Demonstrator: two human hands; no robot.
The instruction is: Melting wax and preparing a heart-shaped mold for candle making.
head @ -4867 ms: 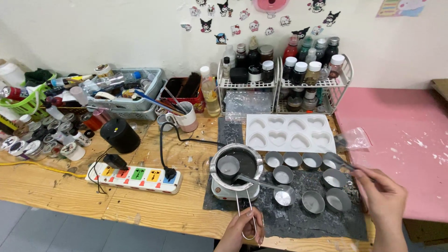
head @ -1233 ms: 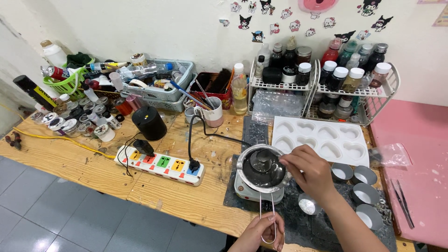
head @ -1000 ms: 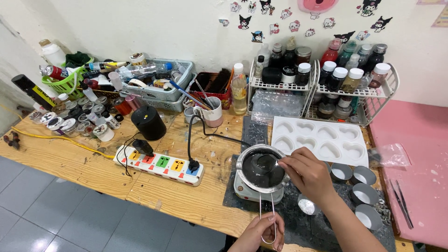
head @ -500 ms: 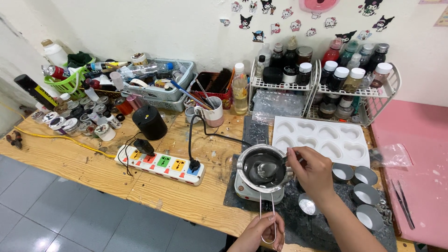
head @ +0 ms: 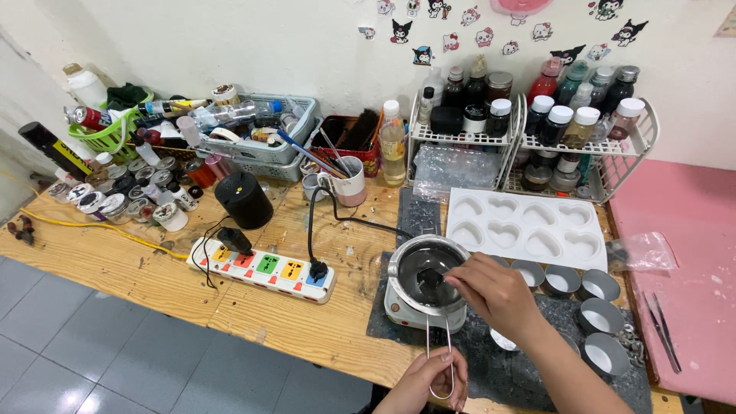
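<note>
Two hands work at the lower centre of the frame: the left hand (head: 429, 382) pinches the wire handle (head: 438, 360) of the melting pot (head: 424, 277). The right hand (head: 494, 294) holds a small scoop (head: 431, 277) inside the pot, fingers closed around its handle

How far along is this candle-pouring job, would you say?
Probably early on. Done: round tins are laid out and several show white at the bottom. In hand: the left hand holds the wire handle of the melting pot, and the right hand dips a small scoop into its dark liquid. Left: the heart mould looks empty.
</note>
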